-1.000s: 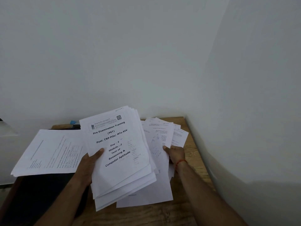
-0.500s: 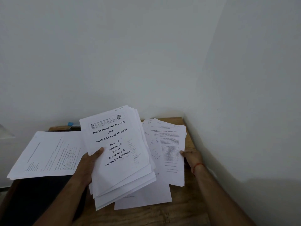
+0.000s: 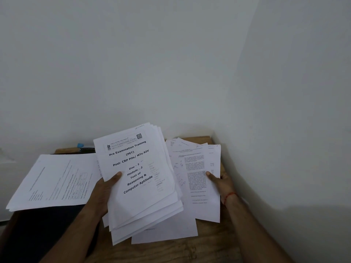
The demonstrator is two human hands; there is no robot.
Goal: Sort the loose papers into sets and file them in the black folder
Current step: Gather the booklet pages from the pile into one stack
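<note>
1. Since a second ago, I see the right hand (image 3: 221,182) has slid from the middle of the scattered pages out to their right edge. The left hand (image 3: 106,188) has kept its load where it was.
2. Head view, left side: the left hand grips a thick stack (image 3: 136,177) from its left edge, thumb on the cover and fingers underneath. The cover reads "Pre Examination Training (PET)". The lower pages fan out at the bottom.
3. Head view, right side: the right hand pinches a few sheets (image 3: 197,177) at their right edge, thumb on top. A red thread (image 3: 228,196) circles that wrist.
4. More loose papers (image 3: 167,232) lie flat on the wooden table (image 3: 209,242), under the stack and the sheets.
5. The black folder (image 3: 47,224) lies at the left of the table, near the left forearm. A set of papers (image 3: 57,179) rests across its far part. I cannot tell whether the folder is open or what it holds inside.
6. A small blue object (image 3: 80,145) sits behind the folder against the wall (image 3: 171,63).
</note>
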